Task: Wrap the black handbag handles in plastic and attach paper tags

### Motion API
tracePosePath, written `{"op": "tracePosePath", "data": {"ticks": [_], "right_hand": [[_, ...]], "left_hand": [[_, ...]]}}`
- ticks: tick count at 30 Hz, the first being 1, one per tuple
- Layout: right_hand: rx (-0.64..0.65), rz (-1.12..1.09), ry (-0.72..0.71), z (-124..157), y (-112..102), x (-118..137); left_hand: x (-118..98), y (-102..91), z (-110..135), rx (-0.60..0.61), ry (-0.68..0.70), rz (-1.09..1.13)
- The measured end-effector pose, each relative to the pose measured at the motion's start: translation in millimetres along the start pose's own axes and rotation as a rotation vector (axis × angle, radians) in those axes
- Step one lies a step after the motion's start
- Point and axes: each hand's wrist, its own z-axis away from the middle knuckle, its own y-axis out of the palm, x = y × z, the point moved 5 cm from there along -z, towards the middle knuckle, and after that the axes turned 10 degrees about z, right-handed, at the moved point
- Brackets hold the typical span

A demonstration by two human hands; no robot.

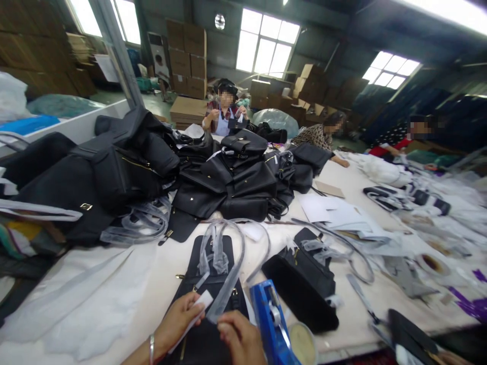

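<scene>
Beneath both hands, the black bag lies on the table, the left hand pinching a white strip above it and the right hand clamped by its fingertips on a plastic-wrapped strap's lower end.

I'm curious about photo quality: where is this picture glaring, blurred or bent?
In the head view, windows and the lamp glare white; purple strips at right look smeared, the left hand clearer; the post leans, perhaps from wide-angle distortion.
</scene>
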Motion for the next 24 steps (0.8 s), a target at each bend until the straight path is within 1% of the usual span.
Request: {"op": "tracePosePath", "data": {"ticks": [2, 3, 5, 9, 13, 16, 19, 20, 22, 24], "right_hand": [[-0.015, -0.055, -0.079, -29, 13, 24], [-0.019, -0.056, -0.097, -39, 18, 31], [-0.020, -0.017, -0.111, -52, 27, 36], [0.003, 0.080, -0.087, -58, 36, 26], [-0.013, 0.055, -0.001, -63, 39, 10], [-0.009, -0.066, 0.065, -71, 47, -2], [0.059, -0.281, 0.182, -76, 66, -17], [0.087, -0.364, 0.199, -77, 75, -19], [0.127, -0.514, 0.179, -79, 90, -19], [0.138, -0.620, 0.129, -81, 103, -14]], "left_hand": [[-1, -0.2, -1, 0.024, 0.039, -0.004], [-2, -0.6, 0, 0.029, 0.054, 0.001], [-5, -1.9, 2, 0.024, 0.069, 0.017], [-9, -4.7, 7, 0.008, 0.077, 0.061], [-19, -5.7, 9, 0.044, 0.076, 0.090], [-28, -7.9, 10, 0.055, -0.004, 0.157], [-34, -9.4, 11, 0.076, -0.096, 0.310], [-35, -9.3, 11, 0.089, -0.116, 0.372], [-36, -9.3, 10, 0.115, -0.139, 0.506], [-33, -10.5, 9, 0.128, -0.159, 0.658]]}}
